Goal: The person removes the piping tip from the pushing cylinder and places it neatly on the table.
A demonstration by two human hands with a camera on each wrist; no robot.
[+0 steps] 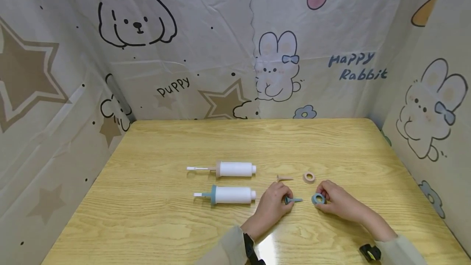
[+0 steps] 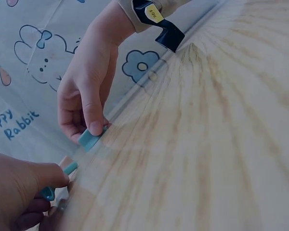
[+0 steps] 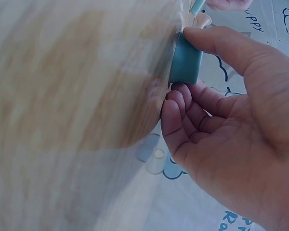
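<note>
My left hand point(image 1: 271, 201) pinches a small teal peg point(image 1: 297, 200), flared at one end, low over the table; its thin stem points right, and the fingers partly cover the flared end. To its right, my right hand point(image 1: 340, 201) holds a teal ring point(image 1: 314, 199) between thumb and fingertips. From the right wrist camera, the ring point(image 3: 185, 60) shows a smooth curved outer wall close to the tabletop. A gap separates peg and ring. Just behind the hands lie a matching beige peg point(image 1: 285, 178) and a beige ring point(image 1: 306, 178).
Left of the hands lie two white cylinders on their sides: one with a teal collar point(image 1: 213, 195), the other, farther back, with a beige collar point(image 1: 218, 169). Each has a rod with a flat white tip pointing left. Printed curtains point(image 1: 220, 44) border the wooden table point(image 1: 154, 224).
</note>
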